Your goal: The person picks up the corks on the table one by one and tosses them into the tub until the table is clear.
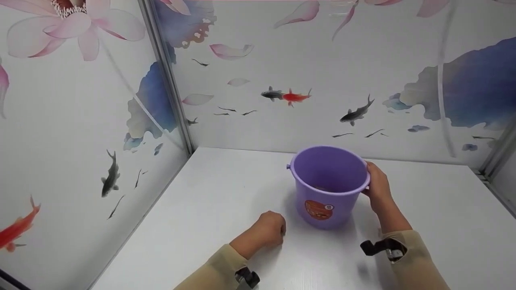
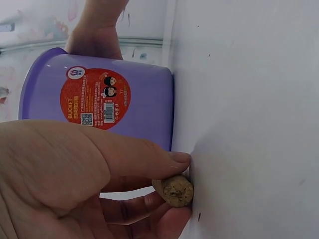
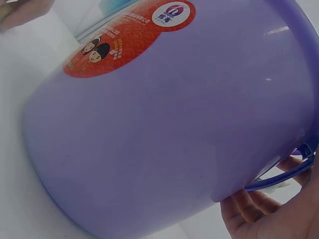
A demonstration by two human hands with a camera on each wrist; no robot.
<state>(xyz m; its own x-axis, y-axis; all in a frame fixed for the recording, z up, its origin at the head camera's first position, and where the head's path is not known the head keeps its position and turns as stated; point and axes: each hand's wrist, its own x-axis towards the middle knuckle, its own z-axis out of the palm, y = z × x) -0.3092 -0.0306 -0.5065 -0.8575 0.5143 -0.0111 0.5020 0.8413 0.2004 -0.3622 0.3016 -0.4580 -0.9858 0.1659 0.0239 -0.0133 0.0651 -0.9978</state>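
Note:
A purple plastic bucket (image 1: pixel 328 205) stands upright on the white table, its round red label facing the near side. My right hand (image 1: pixel 378 183) holds the bucket at its right side, just below the rim. In the right wrist view, the fingers (image 3: pixel 244 206) lie against the bucket wall beside the purple handle (image 3: pixel 284 179). To the left of the bucket, my left hand (image 1: pixel 268 229) is low at the table. In the left wrist view, its thumb and fingers pinch a short brown cylinder (image 2: pixel 178 191) that looks like a cork, close at the tabletop.
Something brownish (image 1: pixel 322 188) shows low inside the bucket, mostly hidden by the front rim. White panels painted with fish and lotus flowers rise along the left and back edges of the table (image 1: pixel 209 193). Wrist cameras (image 1: pixel 387 247) sit at both sleeves.

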